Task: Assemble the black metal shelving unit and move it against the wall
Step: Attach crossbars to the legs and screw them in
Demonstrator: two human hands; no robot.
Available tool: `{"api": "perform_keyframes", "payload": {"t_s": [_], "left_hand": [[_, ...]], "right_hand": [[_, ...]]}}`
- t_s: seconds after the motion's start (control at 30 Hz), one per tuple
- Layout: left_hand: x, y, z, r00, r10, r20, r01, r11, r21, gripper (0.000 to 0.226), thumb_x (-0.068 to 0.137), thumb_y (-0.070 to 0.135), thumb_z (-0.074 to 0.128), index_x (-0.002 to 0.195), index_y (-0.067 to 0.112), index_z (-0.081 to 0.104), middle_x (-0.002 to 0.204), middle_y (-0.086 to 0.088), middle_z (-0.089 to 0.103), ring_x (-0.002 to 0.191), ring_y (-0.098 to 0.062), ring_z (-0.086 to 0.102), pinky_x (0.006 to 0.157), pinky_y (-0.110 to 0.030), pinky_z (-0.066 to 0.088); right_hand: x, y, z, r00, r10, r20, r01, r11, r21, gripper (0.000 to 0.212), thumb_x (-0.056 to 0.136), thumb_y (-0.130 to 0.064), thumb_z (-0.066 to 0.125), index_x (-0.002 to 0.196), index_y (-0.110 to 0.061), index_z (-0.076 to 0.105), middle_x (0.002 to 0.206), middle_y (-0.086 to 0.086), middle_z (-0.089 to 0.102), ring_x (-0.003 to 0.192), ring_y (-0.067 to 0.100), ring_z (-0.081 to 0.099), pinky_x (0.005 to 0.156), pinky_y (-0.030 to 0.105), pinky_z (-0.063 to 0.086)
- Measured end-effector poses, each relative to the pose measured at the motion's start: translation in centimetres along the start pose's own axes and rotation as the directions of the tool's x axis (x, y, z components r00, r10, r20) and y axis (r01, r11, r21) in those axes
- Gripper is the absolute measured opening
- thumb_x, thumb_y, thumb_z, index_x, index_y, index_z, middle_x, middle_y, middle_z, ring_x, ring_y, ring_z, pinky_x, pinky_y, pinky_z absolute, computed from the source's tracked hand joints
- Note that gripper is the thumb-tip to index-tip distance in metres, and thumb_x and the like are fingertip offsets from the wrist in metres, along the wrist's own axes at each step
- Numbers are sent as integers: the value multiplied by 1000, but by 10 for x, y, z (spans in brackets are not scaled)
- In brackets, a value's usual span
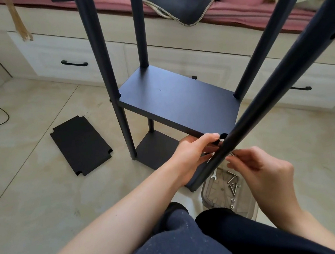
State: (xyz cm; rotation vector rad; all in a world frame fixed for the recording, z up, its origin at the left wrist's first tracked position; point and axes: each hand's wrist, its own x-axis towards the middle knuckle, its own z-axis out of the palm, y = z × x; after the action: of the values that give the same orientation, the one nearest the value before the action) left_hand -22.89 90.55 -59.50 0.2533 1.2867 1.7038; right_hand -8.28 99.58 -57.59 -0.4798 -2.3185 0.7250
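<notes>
Off to my left a spare shelf panel (81, 144) lies flat on the floor (32, 185), notched at its corners, thin and stiff, light enough I judge to lift by its long edges. The shelving unit (177, 102) stands in the middle of the floor in front of me, two shelves already on its posts, the middle shelf (171, 96) sitting near the bed drawers (74, 63). My left hand (193, 155) is curled round the near front corner of that shelf, fingers over the edge, steadying it against the near post (264, 98). The tube looks rigid and smooth, so I'd grip it low, near the joint, not up high where it would lever. My right hand (258, 168) pinches something small and metallic just beside the post, a bolt or a key, I cannot tell which. Below it a clear tray (229, 191) on the floor holds loose bolts and a small spanner (213, 176)
</notes>
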Motion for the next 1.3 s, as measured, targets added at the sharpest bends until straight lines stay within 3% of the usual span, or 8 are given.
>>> {"api": "perform_keyframes", "payload": {"t_s": [0.33,0.43,0.53,0.67,0.77,1.0,1.2,1.3], "left_hand": [[-4,0,3,998,-45,45,50,993,-105,17,97,23,62,103,10,70,94,-4,74,86,-13,69,81,-26,52],[-5,-2,3,996,-57,74,69,982,-178,20,97,24,63,106,10,72,99,-4,75,90,-13,70,77,-23,53],[-7,-6,3,992,-39,118,64,974,-215,15,95,22,66,95,16,79,103,-4,75,94,-13,71,79,-22,53],[-5,-9,8,994,1,111,22,979,-202,17,82,20,78,96,11,75,95,-8,74,86,-18,74,74,-24,59],[-3,-10,8,996,12,92,6,981,-196,19,83,18,78,97,10,70,87,-5,75,81,-18,74,70,-24,58],[-5,-10,9,993,10,116,17,972,-233,15,90,11,72,103,5,69,89,-5,74,82,-17,74,71,-23,57],[-3,-13,8,988,19,155,17,974,-228,17,84,19,76,98,11,74,91,-3,75,87,-17,73,77,-26,58],[-2,-15,6,984,42,172,0,971,-237,18,80,18,77,97,14,73,96,-2,77,91,-18,74,82,-28,59]], "right_hand": [[-6,4,6,996,-14,-85,13,1000,-13,13,78,-18,77,82,-7,70,71,-5,69,66,7,66,66,19,52],[-6,6,8,996,-40,-84,38,999,-29,13,80,-19,75,82,-8,70,72,-5,69,64,8,66,65,22,52],[-9,9,9,997,-43,-65,42,999,-22,11,80,-16,77,80,-12,67,70,-7,67,64,7,65,63,27,52],[-11,15,11,992,123,-41,-116,985,128,25,79,-14,81,79,-28,61,73,-9,69,67,11,68,66,41,55],[-13,14,10,970,244,20,-237,919,315,14,80,-27,77,80,-28,64,76,0,72,71,24,71,70,51,57],[-10,11,6,943,313,115,-331,839,433,23,82,-7,76,73,-19,59,67,11,69,62,24,68,67,33,57],[-6,7,1,944,300,138,-329,829,451,20,79,-8,77,74,-12,58,67,13,68,61,27,69,67,43,59],[-7,7,0,966,236,106,-258,906,334,20,77,-11,79,86,-9,61,73,6,71,65,21,72,67,46,59]]}}
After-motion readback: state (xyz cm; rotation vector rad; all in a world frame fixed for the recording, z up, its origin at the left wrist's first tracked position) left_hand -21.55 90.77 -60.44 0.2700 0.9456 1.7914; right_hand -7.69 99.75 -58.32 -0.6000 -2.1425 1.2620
